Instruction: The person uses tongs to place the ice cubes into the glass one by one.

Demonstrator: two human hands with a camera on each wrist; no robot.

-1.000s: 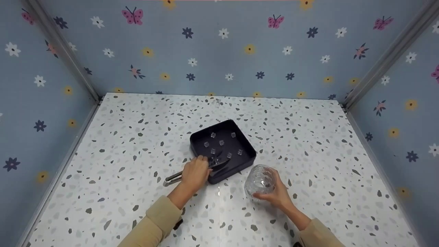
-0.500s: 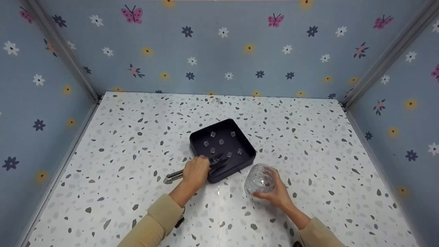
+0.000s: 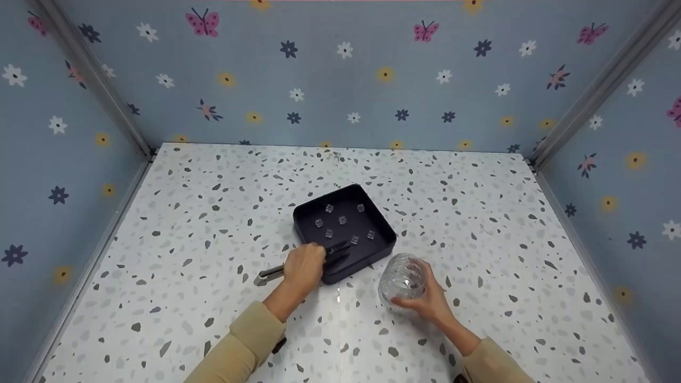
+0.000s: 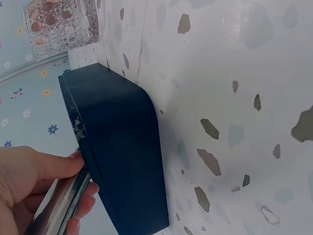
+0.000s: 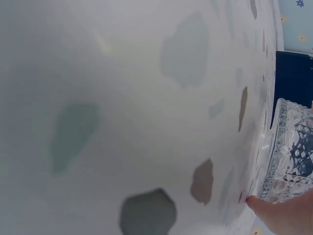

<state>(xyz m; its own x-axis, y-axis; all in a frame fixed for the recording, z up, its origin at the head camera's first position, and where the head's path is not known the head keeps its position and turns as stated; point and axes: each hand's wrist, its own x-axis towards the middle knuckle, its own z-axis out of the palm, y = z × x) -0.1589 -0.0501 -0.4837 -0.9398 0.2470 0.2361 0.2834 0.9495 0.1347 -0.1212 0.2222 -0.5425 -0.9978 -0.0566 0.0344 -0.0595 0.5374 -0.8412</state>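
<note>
At left, a beige sleeve [image 3: 255,330] leads from the lower edge up to the left hand [image 3: 304,268], which reaches over the near left corner of a dark square tray [image 3: 362,264]. The hand grips metal tongs [image 3: 271,274], whose bent end sticks out to the left, over the speckled worktop [image 3: 213,229]. In the left wrist view the thumb lies along one side of the tongs and the fingers curl under the other, close to the tray's wall.

The dark tips of the tongs point into the tray, close together; whether a cube sits between them is too hidden to tell. Seven small clear cubes [image 3: 342,219] lie scattered beyond and beside them. The step seems to be pinching up one cube. It would call for even pressure on the cube's flat sides, since hard, smooth plastic or glass could squirt away, and for a straight lift that clears the rim without nudging the neighbours.

To the right of the tray, just beside its near corner, is a patterned clear glass [image 3: 400,276]. The right hand [image 3: 428,298] holds it from the right, thumb on the near side, fingers round the far side. A steady hold should keep it from slipping.
</note>
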